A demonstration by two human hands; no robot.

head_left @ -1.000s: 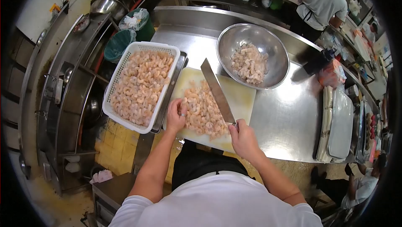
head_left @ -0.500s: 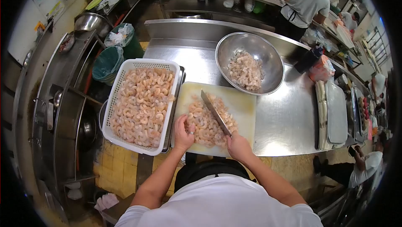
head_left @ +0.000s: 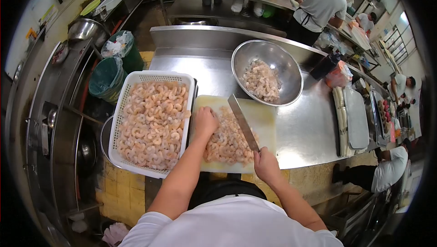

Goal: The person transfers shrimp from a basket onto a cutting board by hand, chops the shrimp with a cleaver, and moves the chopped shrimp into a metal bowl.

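My right hand (head_left: 267, 167) is closed round the handle of a broad-bladed knife (head_left: 243, 123), its blade slanting up and left over the pile of peeled shrimp (head_left: 230, 140). The shrimp lie on a white cutting board (head_left: 267, 158); some look cut into pieces. At the pile's upper left edge is my left hand (head_left: 207, 121), with its fingers curled downward and their tips hidden. Beside it on the left stands a white perforated basket (head_left: 114, 144) full of whole peeled shrimp. A steel bowl (head_left: 291, 71) behind the board holds a heap of shrimp pieces (head_left: 262, 80).
A raised steel lip (head_left: 205, 33) runs along the table's back. On the right are a dark bottle (head_left: 324, 67), a plastic bag (head_left: 339, 74) and a tray (head_left: 356, 117). Green bins (head_left: 107, 80) stand at left. A person (head_left: 318, 5) works beyond the table.
My left hand has moved up and away from the front of the shrimp pile to its upper left. The knife has shifted slightly right with my right hand. The view has shifted a little.
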